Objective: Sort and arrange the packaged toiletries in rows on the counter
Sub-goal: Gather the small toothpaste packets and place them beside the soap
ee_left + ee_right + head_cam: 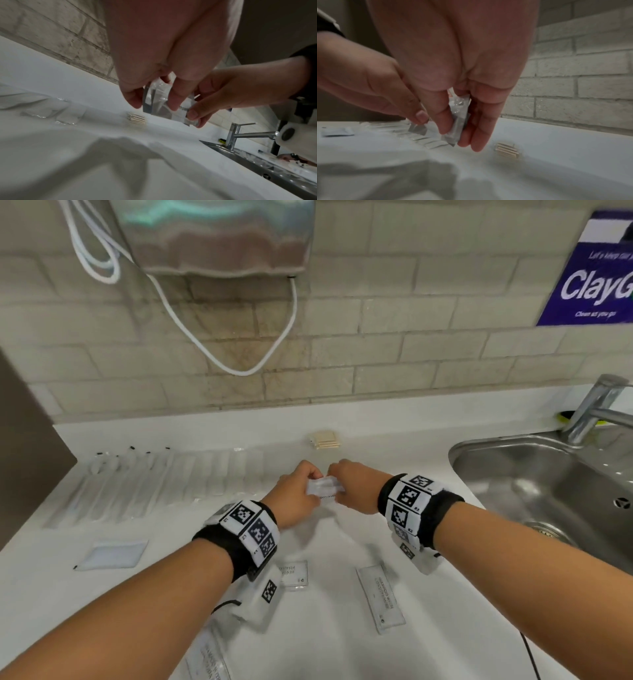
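Observation:
Both hands hold one small clear plastic packet [323, 488] just above the white counter [342, 645], mid-counter. My left hand [298, 495] pinches its left end, my right hand [349, 490] its right end. The left wrist view shows the packet [160, 106] between my left fingers and the right hand's thumb [193, 113]. The right wrist view shows the packet [457, 129] pinched in my right fingers. A row of clear long packets [147, 484] lies on the counter to the left. Flat labelled sachets [382, 597] [294, 575] lie nearer me.
A small pack of wooden sticks [325, 439] lies by the back wall. A white sachet [113, 554] lies at front left. A steel sink [548, 494] with a tap [596, 405] is on the right. A dispenser [219, 237] and white hose [219, 337] hang on the tiled wall.

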A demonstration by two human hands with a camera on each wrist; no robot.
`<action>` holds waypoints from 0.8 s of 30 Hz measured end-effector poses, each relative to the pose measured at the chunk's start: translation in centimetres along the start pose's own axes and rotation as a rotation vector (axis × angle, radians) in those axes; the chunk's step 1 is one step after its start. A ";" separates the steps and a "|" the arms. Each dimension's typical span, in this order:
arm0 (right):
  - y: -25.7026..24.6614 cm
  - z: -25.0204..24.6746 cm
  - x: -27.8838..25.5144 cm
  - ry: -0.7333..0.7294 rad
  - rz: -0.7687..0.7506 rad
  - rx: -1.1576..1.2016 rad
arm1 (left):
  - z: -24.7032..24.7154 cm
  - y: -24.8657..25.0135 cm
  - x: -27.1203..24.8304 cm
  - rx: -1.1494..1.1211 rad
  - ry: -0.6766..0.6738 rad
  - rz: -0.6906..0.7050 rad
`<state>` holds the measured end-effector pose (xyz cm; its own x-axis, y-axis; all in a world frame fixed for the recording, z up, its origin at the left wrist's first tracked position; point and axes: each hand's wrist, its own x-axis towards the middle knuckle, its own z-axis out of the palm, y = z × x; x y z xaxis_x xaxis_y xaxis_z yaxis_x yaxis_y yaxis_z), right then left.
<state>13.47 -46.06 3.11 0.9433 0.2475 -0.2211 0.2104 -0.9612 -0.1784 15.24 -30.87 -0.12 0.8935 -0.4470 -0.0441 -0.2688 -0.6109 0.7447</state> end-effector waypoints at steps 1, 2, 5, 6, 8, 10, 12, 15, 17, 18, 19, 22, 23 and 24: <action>0.3 0.3 0.9 -0.025 -0.007 -0.049 | 0.3 -0.2 0.8 0.063 -0.015 -0.036; 0.6 0.8 1.9 -0.041 -0.023 -0.091 | 0.6 -0.5 1.6 0.129 -0.029 -0.064; 1.3 2.5 4.3 -0.046 -0.051 -0.103 | 1.5 -1.0 2.9 0.361 -0.063 -0.099; 1.4 3.0 4.9 -0.045 -0.055 -0.096 | 1.7 -1.3 3.1 0.428 -0.074 -0.107; 1.2 3.9 5.6 -0.048 -0.053 -0.112 | 2.1 -1.8 3.3 0.509 -0.102 -0.146; 1.0 4.7 6.1 -0.058 -0.057 -0.128 | 2.4 -2.2 3.4 0.528 -0.127 -0.202; 0.8 5.7 6.4 -0.056 -0.073 -0.160 | 2.7 -2.4 3.5 0.490 -0.139 -0.251; 0.6 7.1 6.7 -0.052 -0.052 -0.210 | 2.9 -2.3 3.6 0.372 -0.124 -0.290; 0.3 7.5 6.5 -0.067 -0.039 -0.267 | 3.0 -2.1 3.5 0.322 -0.125 -0.293; 0.1 7.7 6.4 -0.073 -0.070 -0.347 | 3.0 -1.9 3.4 0.316 -0.128 -0.290; -0.1 7.7 6.2 -0.093 -0.103 -0.417 | 3.1 -1.8 3.3 0.315 -0.129 -0.287; -0.2 8.0 6.1 -0.077 -0.126 -0.438 | 3.2 -1.6 3.2 0.343 -0.127 -0.276; -0.2 7.9 5.9 -0.072 -0.105 -0.390 | 3.2 -1.7 3.2 0.355 -0.130 -0.271; 0.0 7.9 5.8 -0.053 -0.078 -0.278 | 3.1 -1.9 3.2 0.357 -0.133 -0.275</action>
<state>16.92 -43.65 -5.79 0.9082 0.3211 -0.2684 0.3511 -0.9336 0.0712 17.51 -33.19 -3.75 0.9011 -0.3028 -0.3102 -0.1565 -0.8945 0.4187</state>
